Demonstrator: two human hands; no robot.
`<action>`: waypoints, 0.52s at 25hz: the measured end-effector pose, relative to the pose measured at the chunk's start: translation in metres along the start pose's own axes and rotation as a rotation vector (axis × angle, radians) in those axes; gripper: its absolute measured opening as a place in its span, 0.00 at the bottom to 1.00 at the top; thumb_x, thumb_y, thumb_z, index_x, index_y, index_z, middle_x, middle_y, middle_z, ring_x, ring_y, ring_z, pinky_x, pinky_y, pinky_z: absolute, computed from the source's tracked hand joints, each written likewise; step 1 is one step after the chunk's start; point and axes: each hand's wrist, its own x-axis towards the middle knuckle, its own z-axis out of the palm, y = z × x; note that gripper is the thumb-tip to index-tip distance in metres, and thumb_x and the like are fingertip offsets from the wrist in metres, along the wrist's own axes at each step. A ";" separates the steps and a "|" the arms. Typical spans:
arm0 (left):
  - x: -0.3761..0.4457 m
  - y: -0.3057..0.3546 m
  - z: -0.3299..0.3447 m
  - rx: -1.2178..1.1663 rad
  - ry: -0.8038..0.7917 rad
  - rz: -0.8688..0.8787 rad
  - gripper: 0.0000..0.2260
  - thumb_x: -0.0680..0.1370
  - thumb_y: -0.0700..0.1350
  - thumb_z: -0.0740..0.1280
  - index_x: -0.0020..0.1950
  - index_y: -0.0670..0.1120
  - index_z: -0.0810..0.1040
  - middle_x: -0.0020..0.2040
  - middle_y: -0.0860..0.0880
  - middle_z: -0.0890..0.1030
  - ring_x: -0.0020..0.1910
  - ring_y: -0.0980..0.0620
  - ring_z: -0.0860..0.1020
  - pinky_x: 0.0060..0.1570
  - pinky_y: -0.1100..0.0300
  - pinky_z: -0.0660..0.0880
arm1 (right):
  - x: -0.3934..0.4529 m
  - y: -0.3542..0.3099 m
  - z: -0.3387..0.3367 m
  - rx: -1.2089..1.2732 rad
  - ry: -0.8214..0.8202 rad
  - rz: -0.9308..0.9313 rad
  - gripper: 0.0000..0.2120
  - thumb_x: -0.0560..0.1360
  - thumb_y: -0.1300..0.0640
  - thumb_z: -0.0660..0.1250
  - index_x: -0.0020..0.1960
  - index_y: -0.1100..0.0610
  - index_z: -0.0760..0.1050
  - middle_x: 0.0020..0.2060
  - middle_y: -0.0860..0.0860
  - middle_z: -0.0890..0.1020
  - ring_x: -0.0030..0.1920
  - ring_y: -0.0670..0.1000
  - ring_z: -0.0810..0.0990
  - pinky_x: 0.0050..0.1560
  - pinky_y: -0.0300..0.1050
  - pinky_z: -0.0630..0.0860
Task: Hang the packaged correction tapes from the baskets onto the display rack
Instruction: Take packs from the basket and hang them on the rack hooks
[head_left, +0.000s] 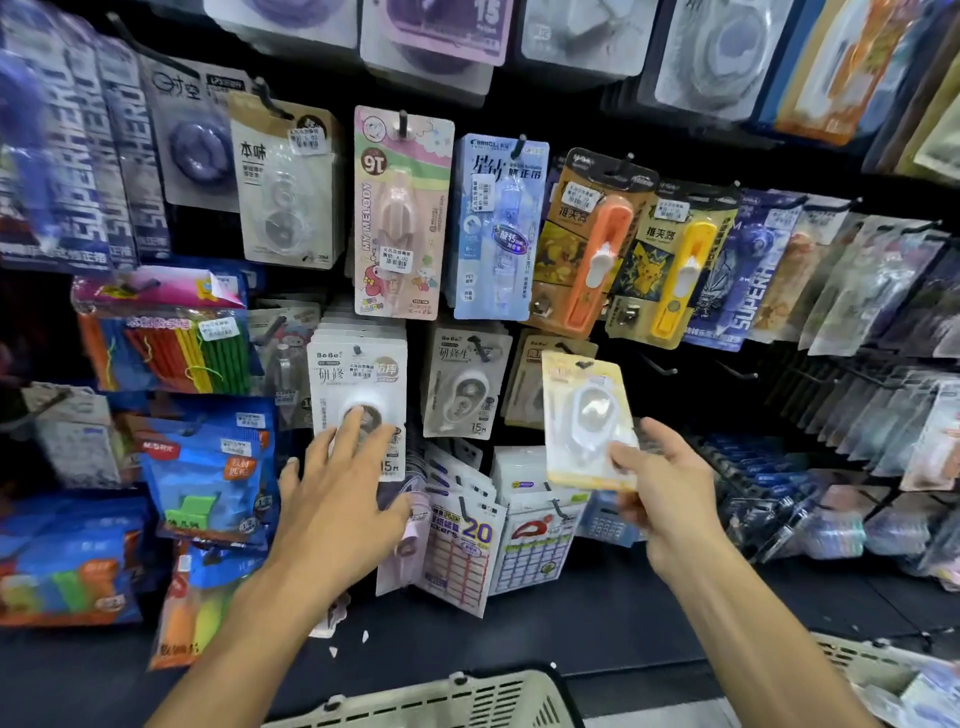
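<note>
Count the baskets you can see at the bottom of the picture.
2: a beige basket at the bottom centre, below the hands, and another basket at the bottom right corner. Both are cut off by the frame.

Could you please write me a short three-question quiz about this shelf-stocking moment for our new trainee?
1. True or false: the right hand holds a yellow-backed correction tape pack.
2. What does the left hand touch? A) the basket B) the front white pack of a hanging stack C) the pink My Melody pack
3. Fill in: the held pack is ___ hung on a hook.

Key: 1 true; 2 B; 3 not yet
</note>
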 end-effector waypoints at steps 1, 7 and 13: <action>0.000 0.001 -0.001 -0.008 0.002 0.006 0.34 0.79 0.59 0.65 0.81 0.59 0.54 0.84 0.54 0.47 0.81 0.48 0.48 0.78 0.40 0.52 | 0.000 0.001 0.003 0.083 -0.034 0.042 0.32 0.77 0.65 0.70 0.77 0.49 0.64 0.54 0.54 0.81 0.35 0.54 0.84 0.31 0.45 0.80; -0.034 -0.016 0.013 -0.113 -0.134 -0.001 0.29 0.77 0.55 0.69 0.77 0.53 0.66 0.76 0.47 0.69 0.73 0.42 0.68 0.70 0.45 0.68 | -0.010 0.062 0.022 -0.263 -0.252 0.194 0.14 0.79 0.62 0.68 0.63 0.54 0.75 0.61 0.57 0.80 0.50 0.57 0.84 0.50 0.52 0.82; -0.109 -0.085 0.073 0.209 -0.799 0.103 0.24 0.79 0.53 0.68 0.74 0.54 0.69 0.71 0.48 0.75 0.68 0.44 0.74 0.63 0.53 0.72 | -0.060 0.219 0.034 -1.560 -0.976 -0.332 0.24 0.77 0.59 0.66 0.72 0.50 0.70 0.64 0.55 0.78 0.62 0.58 0.78 0.58 0.49 0.76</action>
